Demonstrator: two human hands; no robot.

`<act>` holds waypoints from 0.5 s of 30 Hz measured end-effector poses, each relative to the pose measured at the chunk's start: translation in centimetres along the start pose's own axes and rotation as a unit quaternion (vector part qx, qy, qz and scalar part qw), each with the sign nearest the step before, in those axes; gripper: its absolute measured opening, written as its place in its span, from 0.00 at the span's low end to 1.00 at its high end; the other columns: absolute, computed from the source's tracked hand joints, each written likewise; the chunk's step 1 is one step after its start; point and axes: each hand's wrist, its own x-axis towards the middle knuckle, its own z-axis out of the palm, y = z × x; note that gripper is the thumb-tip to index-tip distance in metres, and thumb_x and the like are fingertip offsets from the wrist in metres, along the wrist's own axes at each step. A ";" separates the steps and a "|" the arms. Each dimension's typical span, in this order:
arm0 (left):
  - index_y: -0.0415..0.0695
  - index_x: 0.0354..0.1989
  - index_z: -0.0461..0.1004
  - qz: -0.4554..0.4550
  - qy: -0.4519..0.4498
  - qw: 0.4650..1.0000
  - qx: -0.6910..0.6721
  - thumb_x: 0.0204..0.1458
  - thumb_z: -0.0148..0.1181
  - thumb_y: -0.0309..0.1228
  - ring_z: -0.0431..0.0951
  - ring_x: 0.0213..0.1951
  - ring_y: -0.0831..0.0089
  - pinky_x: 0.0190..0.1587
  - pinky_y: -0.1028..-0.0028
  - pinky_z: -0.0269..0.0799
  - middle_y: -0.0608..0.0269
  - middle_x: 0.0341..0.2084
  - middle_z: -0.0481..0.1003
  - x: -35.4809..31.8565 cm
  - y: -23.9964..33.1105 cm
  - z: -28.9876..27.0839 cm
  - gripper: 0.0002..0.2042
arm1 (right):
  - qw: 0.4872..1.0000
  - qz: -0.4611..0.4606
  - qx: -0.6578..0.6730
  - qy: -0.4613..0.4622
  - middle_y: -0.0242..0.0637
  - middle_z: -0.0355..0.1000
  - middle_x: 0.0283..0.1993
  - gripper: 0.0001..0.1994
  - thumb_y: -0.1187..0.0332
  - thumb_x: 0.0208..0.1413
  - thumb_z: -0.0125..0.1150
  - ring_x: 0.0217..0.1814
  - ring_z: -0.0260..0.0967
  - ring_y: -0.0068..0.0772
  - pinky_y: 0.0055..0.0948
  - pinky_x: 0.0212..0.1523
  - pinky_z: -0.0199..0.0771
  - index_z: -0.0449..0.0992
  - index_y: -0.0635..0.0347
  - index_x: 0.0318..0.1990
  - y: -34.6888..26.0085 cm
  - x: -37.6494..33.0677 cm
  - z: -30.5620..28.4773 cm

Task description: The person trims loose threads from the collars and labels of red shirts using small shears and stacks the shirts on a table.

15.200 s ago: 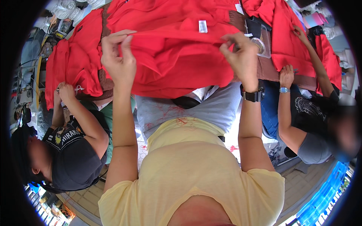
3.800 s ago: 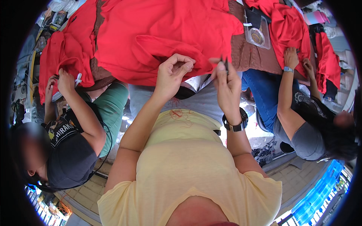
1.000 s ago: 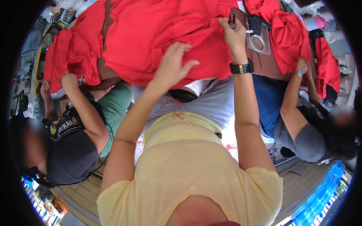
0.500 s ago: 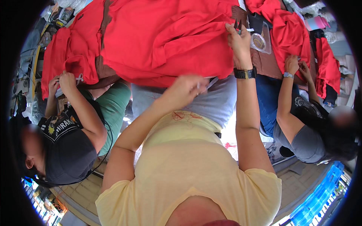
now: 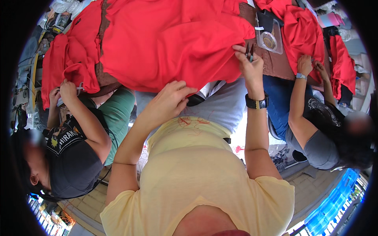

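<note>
A large red garment (image 5: pixel 169 47) is spread in front of me, its near edge hanging over my lap. At that near edge is my left hand (image 5: pixel 169 100), its index finger stretched along the cloth and the thumb below, with the edge gripped between them. My right hand (image 5: pixel 251 72) is raised at the garment's right side, fingertips by the fabric. In its palm sit small dark-bladed thread snips (image 5: pixel 249 53), points upward. The lower part of the snips is hidden by the fingers.
A clear plastic box (image 5: pixel 271 39) with a round item lies right of my right hand on the brown cloth (image 5: pixel 271 65). People sit on both sides, one person's hands (image 5: pixel 66 93) on red cloth at left, another's (image 5: pixel 309 67) at right. A white-and-black item (image 5: pixel 210 89) shows on my lap.
My left hand has moved left from the middle of my lap to the garment's near edge. The right hand has dropped slightly, still holding the snips. The garment has shifted and its folds changed.
</note>
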 end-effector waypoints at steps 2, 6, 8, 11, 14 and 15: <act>0.41 0.47 0.79 0.042 0.064 0.997 -0.017 0.51 0.65 0.22 0.72 0.40 0.60 0.47 0.64 0.69 0.57 0.35 0.69 1.0 -0.8 0.4 0.14 | 0.999 0.024 0.031 0.009 0.14 0.62 0.21 0.11 0.75 0.59 0.58 0.20 0.50 0.06 0.16 0.22 0.46 0.84 0.63 0.45 0.8 -0.6 0.1; 0.42 0.53 0.75 0.041 0.246 0.940 0.231 0.51 0.67 0.27 0.69 0.55 0.55 0.54 0.63 0.68 0.51 0.56 0.66 5.5 -2.0 -0.1 0.20 | 0.998 0.026 0.050 0.026 0.16 0.64 0.22 0.08 0.75 0.57 0.62 0.22 0.52 0.07 0.16 0.23 0.48 0.84 0.63 0.43 0.1 -0.8 0.4; 0.43 0.58 0.71 0.018 0.300 0.905 0.301 0.50 0.67 0.26 0.68 0.58 0.53 0.56 0.62 0.68 0.49 0.61 0.62 7.4 -2.8 -0.6 0.24 | 0.995 -0.030 -0.060 0.068 0.19 0.66 0.23 0.09 0.75 0.56 0.64 0.23 0.55 0.10 0.19 0.24 0.52 0.83 0.63 0.43 -0.2 -0.7 1.1; 0.43 0.65 0.64 -0.012 0.301 0.916 0.267 0.49 0.64 0.21 0.67 0.59 0.50 0.58 0.60 0.68 0.47 0.65 0.58 9.8 -4.5 -1.9 0.31 | 0.973 -0.140 -0.171 0.067 0.28 0.68 0.25 0.11 0.76 0.54 0.65 0.26 0.61 0.19 0.24 0.29 0.61 0.82 0.64 0.45 0.4 -0.1 0.5; 0.41 0.67 0.61 0.006 0.289 0.932 0.220 0.46 0.57 0.14 0.66 0.60 0.46 0.62 0.55 0.67 0.47 0.64 0.59 11.0 -3.8 -4.5 0.34 | 0.945 -0.212 -0.239 0.063 0.36 0.70 0.32 0.15 0.77 0.51 0.65 0.32 0.65 0.28 0.28 0.35 0.66 0.81 0.63 0.48 -0.2 0.1 0.8; 0.43 0.66 0.62 0.017 0.302 0.925 0.230 0.45 0.56 0.13 0.67 0.59 0.47 0.60 0.55 0.68 0.48 0.63 0.60 11.2 -3.8 -5.0 0.35 | 0.942 -0.216 -0.249 0.066 0.37 0.70 0.32 0.16 0.78 0.50 0.65 0.32 0.65 0.28 0.28 0.35 0.66 0.81 0.63 0.49 -0.5 0.1 1.0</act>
